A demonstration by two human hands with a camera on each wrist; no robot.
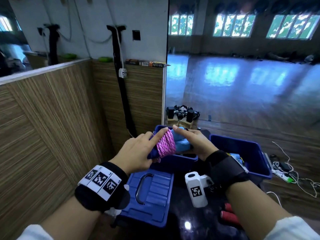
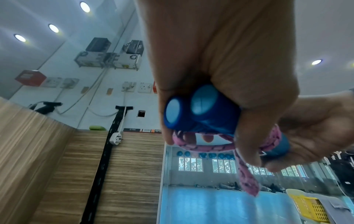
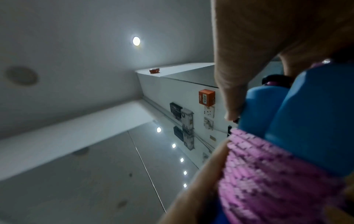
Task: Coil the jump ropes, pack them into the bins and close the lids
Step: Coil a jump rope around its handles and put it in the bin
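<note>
A jump rope (image 1: 166, 144), its pink cord wound round two blue handles, is held above the open blue bin (image 1: 174, 162). My left hand (image 1: 138, 150) grips the handles' left ends, index finger lying along the pink coil. My right hand (image 1: 193, 141) grips their right ends. In the left wrist view the two handle caps (image 2: 191, 109) face the camera, and a loose pink cord end (image 2: 248, 183) dangles below the fingers. The right wrist view shows the handles (image 3: 298, 121) and the pink coil (image 3: 268, 174) close up. A second open blue bin (image 1: 256, 153) on the right holds another blue-handled rope.
A blue lid (image 1: 150, 193) with a metal handle lies in front of the near bin on the dark table (image 1: 195, 226). Red rope handles (image 1: 228, 214) lie under my right forearm. A wood-panelled wall (image 1: 52, 127) stands close on the left. Cables and a power strip (image 1: 284, 177) cover the floor at right.
</note>
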